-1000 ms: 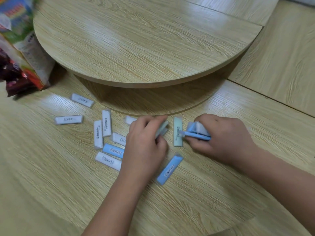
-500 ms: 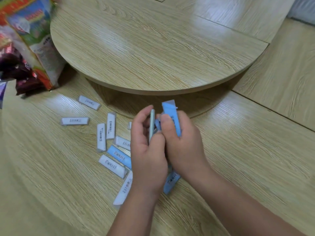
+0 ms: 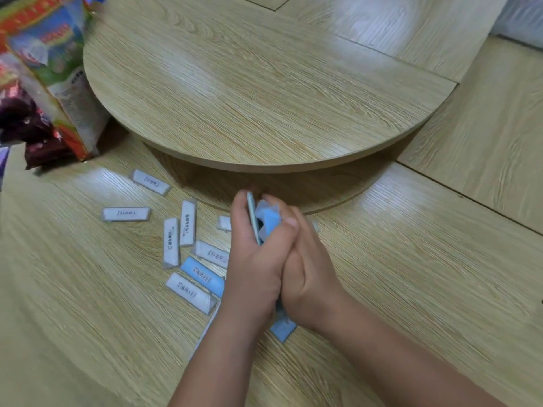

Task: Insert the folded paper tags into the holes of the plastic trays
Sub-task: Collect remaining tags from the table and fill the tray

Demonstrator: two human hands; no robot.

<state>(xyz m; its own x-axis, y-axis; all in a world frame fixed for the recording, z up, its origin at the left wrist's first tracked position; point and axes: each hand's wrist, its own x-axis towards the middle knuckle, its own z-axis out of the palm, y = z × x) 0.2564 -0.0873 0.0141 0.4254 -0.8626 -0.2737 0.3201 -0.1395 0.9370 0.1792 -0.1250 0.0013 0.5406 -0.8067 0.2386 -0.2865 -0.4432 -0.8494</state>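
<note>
Head camera looks down on both hands pressed together at the centre of the frame, just below the edge of the round wooden top (image 3: 249, 83). The left hand (image 3: 252, 259) has its fingers curled round a thin pale green strip (image 3: 251, 212), held upright and seen edge-on. The right hand (image 3: 311, 274) is tight against it, fingers clenched on a light blue folded piece (image 3: 269, 220) that touches the strip's right side. Motion blur hides whether the one is inside the other.

Left of the hands, printed pieces lie scattered on the bench (image 3: 88, 304). Two white ones, the tall white pair (image 3: 179, 233), stand side by side. A white angled piece (image 3: 211, 254) lies near the left wrist. Below it, a blue printed piece (image 3: 202, 276) touches a lower white piece (image 3: 189, 292). Further left sit a flat white piece (image 3: 126, 214) and an upper white piece (image 3: 150, 182), well apart. Another blue piece (image 3: 283, 329) peeks out under the wrists. Colourful snack bags (image 3: 50, 69) stand in the upper left of the frame.
</note>
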